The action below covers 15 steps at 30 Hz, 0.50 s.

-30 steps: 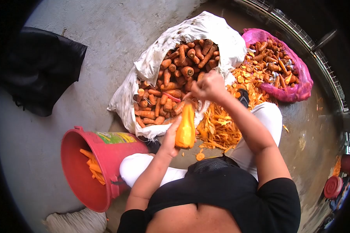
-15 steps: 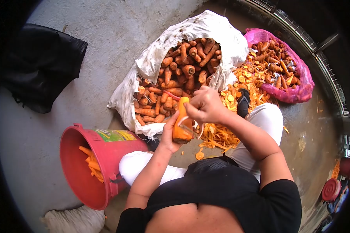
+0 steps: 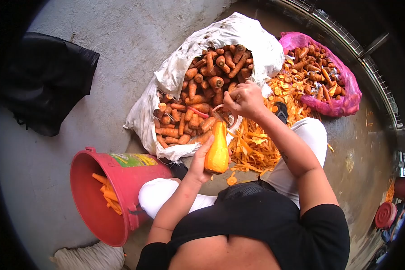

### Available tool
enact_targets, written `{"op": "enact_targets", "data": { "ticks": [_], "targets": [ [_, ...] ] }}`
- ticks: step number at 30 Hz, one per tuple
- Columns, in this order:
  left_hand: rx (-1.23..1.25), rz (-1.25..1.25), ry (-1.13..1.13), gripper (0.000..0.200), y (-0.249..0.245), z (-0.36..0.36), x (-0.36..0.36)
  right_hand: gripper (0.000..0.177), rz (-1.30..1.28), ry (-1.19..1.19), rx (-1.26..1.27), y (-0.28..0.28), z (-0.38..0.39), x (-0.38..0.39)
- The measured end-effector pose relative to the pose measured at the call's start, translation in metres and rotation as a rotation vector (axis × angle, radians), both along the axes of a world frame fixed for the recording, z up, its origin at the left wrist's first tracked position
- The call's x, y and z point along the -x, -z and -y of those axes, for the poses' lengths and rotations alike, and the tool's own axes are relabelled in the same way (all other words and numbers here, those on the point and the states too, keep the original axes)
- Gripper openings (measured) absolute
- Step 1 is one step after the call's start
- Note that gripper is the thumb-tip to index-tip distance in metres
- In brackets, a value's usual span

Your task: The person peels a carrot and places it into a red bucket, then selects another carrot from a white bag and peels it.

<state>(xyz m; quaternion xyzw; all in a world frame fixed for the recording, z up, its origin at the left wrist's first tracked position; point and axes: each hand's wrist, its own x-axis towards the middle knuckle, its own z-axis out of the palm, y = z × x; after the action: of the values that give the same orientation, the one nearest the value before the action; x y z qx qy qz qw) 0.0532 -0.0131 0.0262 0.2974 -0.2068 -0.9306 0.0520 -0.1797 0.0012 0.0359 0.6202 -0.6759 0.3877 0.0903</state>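
My left hand point(image 3: 200, 161) is wrapped round a thick, peeled orange carrot point(image 3: 217, 155), its narrow end pointing up toward the sack. My right hand point(image 3: 244, 100) is closed on a peeler point(image 3: 219, 108) with a pale curved frame, just above the carrot's narrow tip; motion partly blurs the tool. Behind both hands a white sack point(image 3: 256, 38) stands open, full of unpeeled carrots point(image 3: 194, 96). A red-handled item point(image 3: 198, 112) lies on those carrots.
A red bucket point(image 3: 137, 180) with peeled carrots point(image 3: 107, 191) lies tilted at the left. Orange peelings point(image 3: 254, 150) cover the floor beside the sack. A pink bag point(image 3: 352, 96) of carrot pieces stands at the right, and black cloth point(image 3: 54, 81) at the upper left.
My right hand has moved up, away from the carrot's body to beyond its tip. The carrot has turned in my left hand and now shows a smooth, bright side.
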Motion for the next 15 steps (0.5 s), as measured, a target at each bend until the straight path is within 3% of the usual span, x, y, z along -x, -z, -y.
{"op": "enact_targets", "data": {
  "ticks": [3,6,10,15],
  "targets": [
    [-0.173,-0.135,0.012,0.050,0.001,0.008,0.000,0.033,-0.011,0.078,0.019,-0.006,-0.001,-0.001],
    [-0.176,-0.185,-0.019,0.053,-0.003,0.009,0.000,0.036,-0.057,0.183,0.045,-0.017,-0.005,0.007],
    [-0.124,-0.207,0.009,0.057,-0.009,0.009,-0.003,0.041,-0.304,0.453,0.053,-0.028,-0.008,0.043],
    [-0.071,-0.175,0.000,0.057,-0.007,0.012,-0.001,0.037,-0.005,0.288,-0.100,-0.023,-0.010,0.015]
  ]
}}
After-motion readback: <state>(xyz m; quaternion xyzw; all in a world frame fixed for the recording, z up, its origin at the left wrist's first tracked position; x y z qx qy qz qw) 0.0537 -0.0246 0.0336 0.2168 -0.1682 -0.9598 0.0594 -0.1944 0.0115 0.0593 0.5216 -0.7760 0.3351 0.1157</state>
